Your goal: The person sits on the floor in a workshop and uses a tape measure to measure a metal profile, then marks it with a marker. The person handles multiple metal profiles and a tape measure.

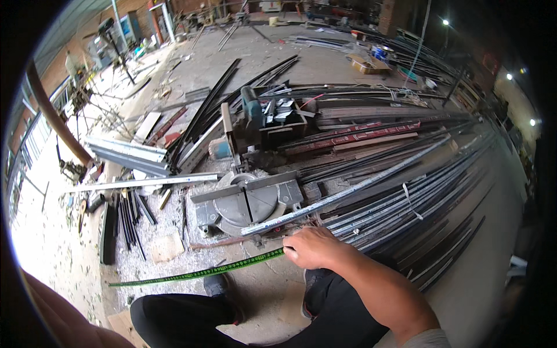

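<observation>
My right hand (307, 248) is closed around the end of a bright green tape measure blade (217, 269). The blade stretches out to the left, above my feet, and its far end hangs free of any visible hand. Just beyond the right hand lies a long grey metal tube (348, 196), its near end against the front of a miter saw (246, 200). The saw has a round slotted base, a straight metal fence and a raised handle. At the lower left edge a blurred, skin-toned shape (64, 322) shows, possibly my left arm; no left hand appears.
Bundled metal tubes (400, 214) spread to the right. Dark offcuts (130, 217) and silvery channel profiles (127, 155) lie left of the saw. A box of metal scraps (283, 124) stands behind it. My shoes (219, 285) are on the floor below the tape.
</observation>
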The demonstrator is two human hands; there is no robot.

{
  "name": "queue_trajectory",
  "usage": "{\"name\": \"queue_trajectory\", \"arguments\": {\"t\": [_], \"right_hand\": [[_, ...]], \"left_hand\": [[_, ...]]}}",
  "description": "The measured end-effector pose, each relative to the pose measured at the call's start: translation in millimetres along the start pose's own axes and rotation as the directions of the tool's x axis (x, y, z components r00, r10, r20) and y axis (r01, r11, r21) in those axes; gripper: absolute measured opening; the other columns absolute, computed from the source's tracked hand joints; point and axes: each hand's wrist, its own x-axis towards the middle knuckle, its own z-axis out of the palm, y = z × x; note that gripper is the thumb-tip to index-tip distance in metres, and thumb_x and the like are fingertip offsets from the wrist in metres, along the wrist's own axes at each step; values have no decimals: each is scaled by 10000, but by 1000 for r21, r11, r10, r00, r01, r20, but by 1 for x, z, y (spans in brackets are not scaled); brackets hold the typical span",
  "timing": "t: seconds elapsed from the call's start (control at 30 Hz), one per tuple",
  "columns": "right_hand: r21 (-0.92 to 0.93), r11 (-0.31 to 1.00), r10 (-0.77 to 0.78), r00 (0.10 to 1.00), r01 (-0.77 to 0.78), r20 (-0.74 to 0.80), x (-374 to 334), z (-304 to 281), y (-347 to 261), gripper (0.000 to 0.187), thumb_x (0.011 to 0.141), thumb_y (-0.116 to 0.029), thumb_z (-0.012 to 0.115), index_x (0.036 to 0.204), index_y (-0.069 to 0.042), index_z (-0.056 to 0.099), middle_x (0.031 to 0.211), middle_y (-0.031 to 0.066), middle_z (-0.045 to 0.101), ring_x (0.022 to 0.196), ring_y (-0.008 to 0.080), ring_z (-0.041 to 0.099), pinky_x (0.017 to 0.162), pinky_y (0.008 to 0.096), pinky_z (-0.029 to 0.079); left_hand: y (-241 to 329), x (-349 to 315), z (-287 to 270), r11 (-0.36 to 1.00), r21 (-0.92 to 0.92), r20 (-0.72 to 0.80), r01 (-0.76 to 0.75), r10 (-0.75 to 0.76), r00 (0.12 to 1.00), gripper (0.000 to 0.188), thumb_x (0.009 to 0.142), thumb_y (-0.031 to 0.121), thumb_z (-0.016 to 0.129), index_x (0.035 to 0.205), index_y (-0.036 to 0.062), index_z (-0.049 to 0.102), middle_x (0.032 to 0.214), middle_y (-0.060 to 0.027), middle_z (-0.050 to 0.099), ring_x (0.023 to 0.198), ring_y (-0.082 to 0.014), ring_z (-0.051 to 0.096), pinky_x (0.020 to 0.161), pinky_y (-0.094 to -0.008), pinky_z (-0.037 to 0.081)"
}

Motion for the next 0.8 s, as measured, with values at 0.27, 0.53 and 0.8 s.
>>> {"name": "queue_trajectory", "arguments": {"t": [0.27,0.53,0.8], "right_hand": [[-35,999,2,1000,-2,-4,-2,-2,17,255,1010,-296,618,1007,-69,736,992,199,742,1005,442,713,875,566,568],[-18,1000,4,1000,-4,0,-1,5,11,233,1001,-275,632,1002,-65,734,983,183,736,980,428,707,889,550,560],[-45,998,34,998,-32,48,-5,-1,9,256,1028,-273,612,1028,-58,751,1013,201,755,999,415,721,904,543,569]], "left_hand": [[-28,23,45,995,-97,27,-38,40,999,195,982,294,718,980,104,675,785,-49,663,658,-141,606,572,-312,477],[-44,21,65,979,-183,39,-94,102,994,205,1010,325,719,990,129,663,784,-36,656,650,-130,606,554,-312,476],[-47,34,94,965,-232,68,-124,144,987,218,1038,356,720,1000,154,650,782,-24,650,641,-118,606,535,-312,476]]}}
